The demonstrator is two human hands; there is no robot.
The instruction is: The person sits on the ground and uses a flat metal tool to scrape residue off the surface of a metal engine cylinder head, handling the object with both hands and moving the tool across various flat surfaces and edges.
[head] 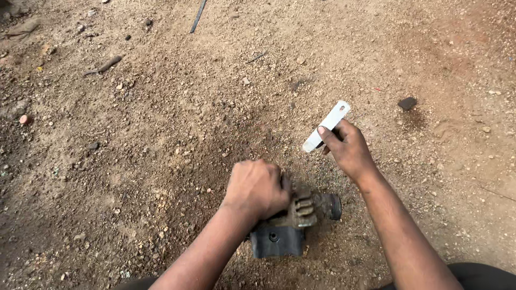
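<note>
The left hand [257,188] presses, clenched, on the dirty engine part [293,220] lying on the dirt ground [134,134]. The right hand [348,147] grasps a flat white metal tool [328,124]; bringing its tip to the part likely needs care.

Left hand [257,188] clasping dirty finned engine part [293,220] on gravelly ground [134,161]; right hand [348,147] gripping flat white strip [327,125].

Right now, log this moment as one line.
left hand: pressing on dirty metal engine part | right hand: holding flat white metal strip | surface: dirt ground
</note>
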